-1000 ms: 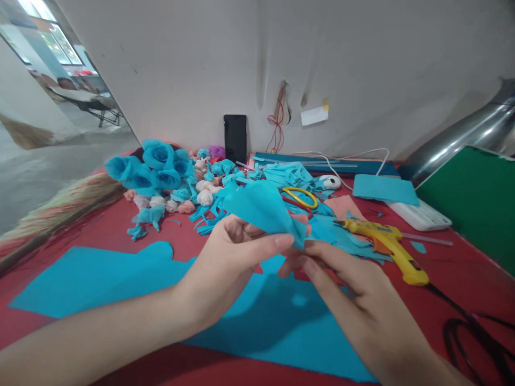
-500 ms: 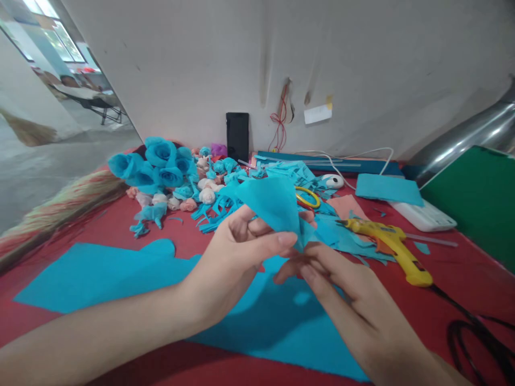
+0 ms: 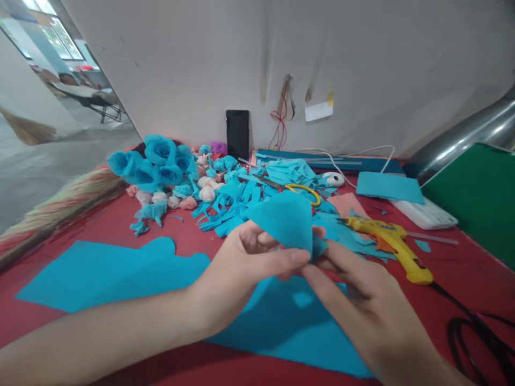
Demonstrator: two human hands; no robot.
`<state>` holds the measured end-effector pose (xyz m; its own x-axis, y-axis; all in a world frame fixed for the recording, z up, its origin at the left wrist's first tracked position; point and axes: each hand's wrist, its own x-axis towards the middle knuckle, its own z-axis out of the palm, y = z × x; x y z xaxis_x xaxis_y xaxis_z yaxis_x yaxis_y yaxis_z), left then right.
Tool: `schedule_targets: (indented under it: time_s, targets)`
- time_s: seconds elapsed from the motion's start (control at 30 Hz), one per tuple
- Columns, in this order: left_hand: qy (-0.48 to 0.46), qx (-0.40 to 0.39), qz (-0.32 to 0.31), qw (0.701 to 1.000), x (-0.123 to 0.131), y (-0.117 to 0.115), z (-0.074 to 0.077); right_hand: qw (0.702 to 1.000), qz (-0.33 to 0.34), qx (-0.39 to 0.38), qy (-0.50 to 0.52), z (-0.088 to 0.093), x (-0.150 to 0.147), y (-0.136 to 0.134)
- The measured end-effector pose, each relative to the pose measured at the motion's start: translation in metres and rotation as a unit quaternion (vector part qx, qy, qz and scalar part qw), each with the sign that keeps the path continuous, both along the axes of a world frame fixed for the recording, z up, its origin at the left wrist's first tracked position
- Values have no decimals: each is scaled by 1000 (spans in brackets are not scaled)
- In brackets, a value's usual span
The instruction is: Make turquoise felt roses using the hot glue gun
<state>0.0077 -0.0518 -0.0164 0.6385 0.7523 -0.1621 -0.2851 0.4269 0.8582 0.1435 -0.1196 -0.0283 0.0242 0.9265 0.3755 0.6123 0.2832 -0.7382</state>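
A folded piece of blue crepe paper (image 3: 285, 222) is held up between my two hands over the table. My left hand (image 3: 257, 257) pinches its lower corner, with the thumb on the near side and the fingers behind. From the right, my right hand (image 3: 350, 284) grips the same corner, its thumb close to the left thumb; part of its fingers is hidden behind the paper. Beneath both hands lies a large blue crepe paper sheet (image 3: 277, 332), and another blue sheet (image 3: 100, 273) with a rounded edge spreads to the left.
Blue paper roses (image 3: 161, 161) and small pale rosettes (image 3: 207, 194) sit back left. Yellow-handled scissors (image 3: 306, 190) lie among blue scraps (image 3: 229, 209). At right are a yellow glue gun (image 3: 394, 241) with a black cord and a white device (image 3: 426, 212). A black phone (image 3: 237, 133) leans against the wall.
Both hands and the held paper have moved slightly right and down, uncovering more of the scissors. My right fingers have closed in on the paper's lower corner.
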Motion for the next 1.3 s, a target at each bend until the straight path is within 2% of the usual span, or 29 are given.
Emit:
schedule_targets:
  time_s: [0.1,0.23,0.4,0.57,0.73,0.93,1.03,1.1,1.17,1.23,1.3]
  targets:
    - [-16,29,-40,999,1,2,-1,1000,-3,29,7,5,0,-1]
    - [-27,46,-53,997,2,4,0,999,-13,41,13,9,-1,-2]
    - [-31,57,-68,996,0,4,0,999,-9,26,31,13,-3,1]
    - [-1,119,-54,991,-2,7,-3,994,-40,-3,101,14,-8,1]
    - [-12,112,-76,991,-1,8,-1,990,-36,-20,133,12,-8,1]
    - [-34,88,-73,993,-2,6,-1,996,3,-66,65,15,-1,2]
    - [4,68,-33,997,-2,8,-3,998,-2,-57,28,19,4,2]
    - [28,53,25,998,-2,9,-3,999,-32,-36,-3,25,9,1]
    - [51,42,64,996,-1,10,-3,993,-112,6,-39,34,19,0]
    - [71,33,75,994,-1,9,-2,969,-230,39,-82,44,34,-3]
    - [75,25,83,993,1,8,-1,931,-337,12,-138,49,55,-7]
